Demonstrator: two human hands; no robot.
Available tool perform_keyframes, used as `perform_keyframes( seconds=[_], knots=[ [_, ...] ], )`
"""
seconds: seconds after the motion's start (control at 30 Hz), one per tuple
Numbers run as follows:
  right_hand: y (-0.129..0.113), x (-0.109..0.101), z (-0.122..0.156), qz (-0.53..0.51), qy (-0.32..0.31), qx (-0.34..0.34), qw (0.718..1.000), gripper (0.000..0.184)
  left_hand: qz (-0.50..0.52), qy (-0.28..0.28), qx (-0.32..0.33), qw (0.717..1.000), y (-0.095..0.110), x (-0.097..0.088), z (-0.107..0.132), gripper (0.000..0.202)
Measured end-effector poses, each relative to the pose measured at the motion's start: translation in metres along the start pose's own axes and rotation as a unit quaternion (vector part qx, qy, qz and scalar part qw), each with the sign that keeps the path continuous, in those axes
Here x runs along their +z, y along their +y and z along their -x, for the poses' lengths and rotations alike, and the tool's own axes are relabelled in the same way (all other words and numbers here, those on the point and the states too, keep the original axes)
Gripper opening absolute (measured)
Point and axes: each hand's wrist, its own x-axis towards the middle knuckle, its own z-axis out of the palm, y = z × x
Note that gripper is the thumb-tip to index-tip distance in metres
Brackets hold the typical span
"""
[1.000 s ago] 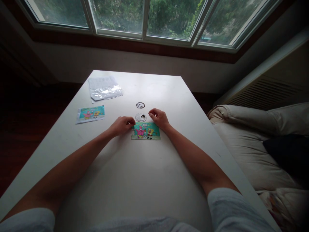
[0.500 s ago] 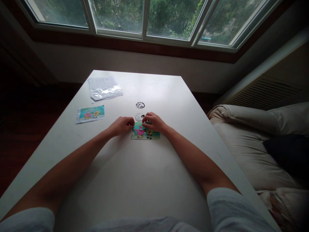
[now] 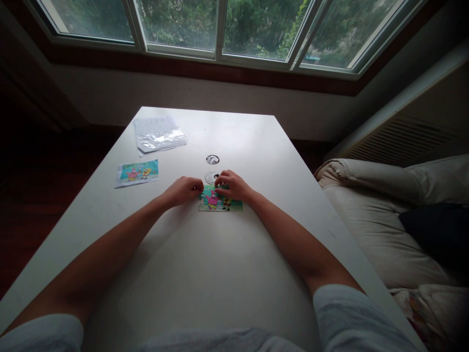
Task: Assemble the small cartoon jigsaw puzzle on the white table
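Observation:
A small jigsaw puzzle (image 3: 211,199) with bright cartoon figures on a teal ground lies flat on the white table (image 3: 205,264). At its upper left corner is my left hand (image 3: 185,189), fingers curled into a pinch; whatever is between the fingertips is hidden. From the upper right, my right hand (image 3: 233,185) reaches over the puzzle, thumb and fingers apart, with the fingertips resting on or just above its top part. That hand covers some of the picture. Just beyond the puzzle is a round cable hole (image 3: 211,178), partly behind my right fingers.
A printed picture sheet (image 3: 137,172) with similar figures lies to the left. Behind it are papers and a clear plastic sleeve (image 3: 160,134). A second round hole (image 3: 212,160) sits farther back. A beige sofa (image 3: 366,225) stands along the right side, and windows are ahead.
Both hands have shifted very slightly to the left at the puzzle's top edge. Everything else looks the same.

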Motion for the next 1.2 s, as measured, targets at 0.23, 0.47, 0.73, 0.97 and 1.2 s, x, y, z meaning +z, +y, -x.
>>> perform_keyframes(
  seconds=[0.23,0.47,0.73,0.97,1.2],
  knots=[
    [-0.001,0.0,0.0,0.004,-0.003,0.002,1.0,0.014,-0.014,0.011,0.029,0.999,0.002,0.004,0.0,0.018],
    [0.0,0.0,-0.001,0.004,0.0,-0.005,1.0,0.015,-0.028,0.012,0.028,0.999,0.004,0.005,0.001,0.016],
    [0.002,0.002,-0.001,0.005,-0.001,-0.006,1.0,0.016,-0.039,0.009,0.005,0.999,0.0,0.008,0.0,0.011],
    [-0.009,-0.009,-0.003,0.03,-0.035,0.016,0.999,0.02,-0.045,0.017,-0.038,0.998,0.0,0.009,-0.001,0.019],
    [-0.049,-0.036,0.007,0.17,-0.152,0.09,0.969,0.058,-0.071,0.042,-0.022,0.996,-0.001,0.011,0.002,0.031]
  ],
)
